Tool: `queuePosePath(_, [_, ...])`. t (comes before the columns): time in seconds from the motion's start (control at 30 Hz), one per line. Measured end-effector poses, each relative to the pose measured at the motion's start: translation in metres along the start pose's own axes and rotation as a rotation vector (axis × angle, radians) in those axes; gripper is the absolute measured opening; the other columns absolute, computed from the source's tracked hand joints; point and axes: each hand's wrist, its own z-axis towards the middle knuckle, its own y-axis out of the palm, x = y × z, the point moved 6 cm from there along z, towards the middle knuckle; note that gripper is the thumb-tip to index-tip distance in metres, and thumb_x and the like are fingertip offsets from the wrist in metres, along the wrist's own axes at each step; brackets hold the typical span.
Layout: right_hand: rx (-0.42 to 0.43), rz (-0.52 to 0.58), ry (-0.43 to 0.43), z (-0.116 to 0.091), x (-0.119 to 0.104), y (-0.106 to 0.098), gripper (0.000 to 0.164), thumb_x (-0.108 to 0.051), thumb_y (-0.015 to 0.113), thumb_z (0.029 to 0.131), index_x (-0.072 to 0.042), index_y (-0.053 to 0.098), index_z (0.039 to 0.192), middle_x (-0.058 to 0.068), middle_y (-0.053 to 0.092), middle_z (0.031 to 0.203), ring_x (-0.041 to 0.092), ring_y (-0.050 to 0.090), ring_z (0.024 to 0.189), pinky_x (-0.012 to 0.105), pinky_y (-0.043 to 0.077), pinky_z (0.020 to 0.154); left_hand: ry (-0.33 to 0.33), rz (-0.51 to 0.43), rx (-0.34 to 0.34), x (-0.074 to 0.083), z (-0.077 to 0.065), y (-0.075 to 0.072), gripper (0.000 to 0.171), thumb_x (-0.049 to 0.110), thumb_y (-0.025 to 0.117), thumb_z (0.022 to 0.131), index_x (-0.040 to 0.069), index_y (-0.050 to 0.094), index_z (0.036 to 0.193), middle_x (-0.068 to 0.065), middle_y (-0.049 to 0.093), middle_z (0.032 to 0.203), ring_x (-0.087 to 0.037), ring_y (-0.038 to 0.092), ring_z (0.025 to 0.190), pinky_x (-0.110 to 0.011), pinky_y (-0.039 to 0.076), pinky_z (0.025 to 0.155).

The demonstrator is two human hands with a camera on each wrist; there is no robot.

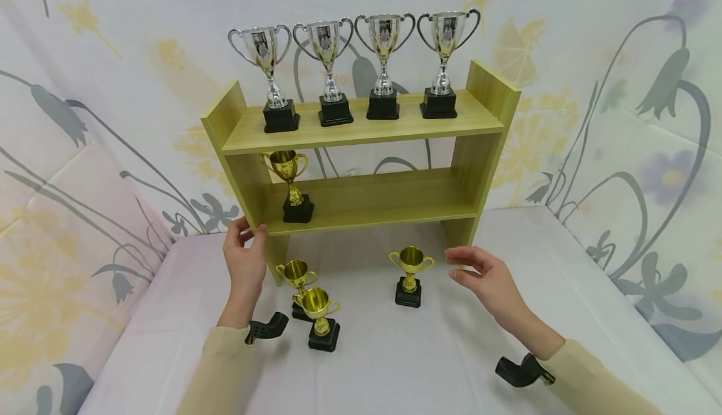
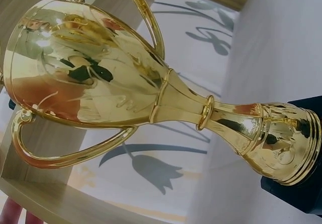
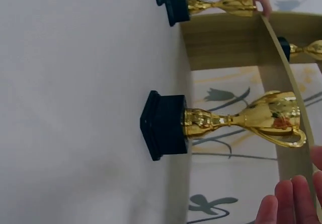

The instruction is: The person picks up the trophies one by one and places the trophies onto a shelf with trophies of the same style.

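Silver cups [image 1: 384, 29], four in all, stand in a row atop a wooden shelf [image 1: 479, 114]; one gold cup [image 1: 294, 197] stands at the left end of its middle board [image 1: 389, 205], so the tiers seem sorted by colour. Before the shelf's left end, two gold cups [image 1: 321, 325] stand close together on the table [image 1: 372, 371]; a lone cup [image 1: 408, 286], also gold, stands before its right half. The left hand [image 1: 246, 258] grips the shelf's left side, probably to steady it. The right hand [image 1: 491, 280] reaches in from the shelf's right, thumb and fingers apart, holding nothing, just beside the lone cup, not touching.
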Motion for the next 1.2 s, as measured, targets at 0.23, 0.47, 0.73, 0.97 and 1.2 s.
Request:
queuePosePath(0.23, [-0.023, 0.034, 0.017, 0.000, 0.015, 0.012, 0.038, 0.001, 0.071, 0.089, 0.008, 0.059, 0.124, 0.010, 0.064, 0.117, 0.011, 0.062, 0.107, 0.023, 0.052, 0.087, 0.020, -0.012, -0.003, 0.000, 0.000, 0.000, 0.028, 0.012, 0.058, 0.098, 0.001, 0.059, 0.124, 0.002, 0.055, 0.109, -0.015, 0.052, 0.102, -0.027, 0.048, 0.081])
queuePosePath(0.47, [-0.016, 0.050, 0.059, 0.000, 0.025, 0.021, 0.039, 0.004, 0.071, 0.087, 0.010, 0.059, 0.123, 0.015, 0.064, 0.115, 0.019, 0.063, 0.108, 0.023, 0.052, 0.086, 0.020, -0.004, 0.003, 0.000, 0.000, -0.001, 0.029, 0.011, 0.058, 0.098, 0.001, 0.059, 0.124, 0.003, 0.054, 0.108, -0.018, 0.052, 0.103, -0.026, 0.048, 0.078])
queuePosePath(0.73, [-0.024, 0.053, 0.103, 0.000, 0.035, 0.028, 0.037, 0.005, 0.070, 0.088, 0.009, 0.059, 0.123, 0.034, 0.056, 0.123, 0.039, 0.058, 0.115, 0.023, 0.052, 0.086, 0.002, 0.007, -0.005, 0.014, -0.005, 0.001, 0.028, 0.006, 0.055, 0.098, -0.004, 0.057, 0.124, -0.002, 0.053, 0.109, -0.024, 0.052, 0.104, -0.025, 0.048, 0.079])
queuePosePath(0.97, [-0.040, 0.063, 0.108, 0.004, 0.042, 0.035, 0.034, 0.006, 0.069, 0.087, 0.009, 0.060, 0.120, 0.034, 0.058, 0.121, 0.047, 0.056, 0.115, 0.023, 0.053, 0.083, 0.011, 0.029, -0.006, 0.034, -0.013, 0.001, 0.030, 0.007, 0.053, 0.098, -0.007, 0.055, 0.125, -0.001, 0.053, 0.108, -0.019, 0.051, 0.102, -0.021, 0.047, 0.078])
queuePosePath(1.2, [-0.047, 0.058, 0.115, 0.006, 0.047, 0.043, 0.033, 0.002, 0.071, 0.087, 0.008, 0.062, 0.118, 0.027, 0.063, 0.118, 0.042, 0.059, 0.114, 0.024, 0.053, 0.082, -0.012, 0.025, -0.002, 0.005, -0.002, 0.000, 0.030, 0.010, 0.055, 0.099, -0.002, 0.056, 0.127, 0.001, 0.054, 0.111, -0.014, 0.051, 0.103, -0.024, 0.048, 0.080])
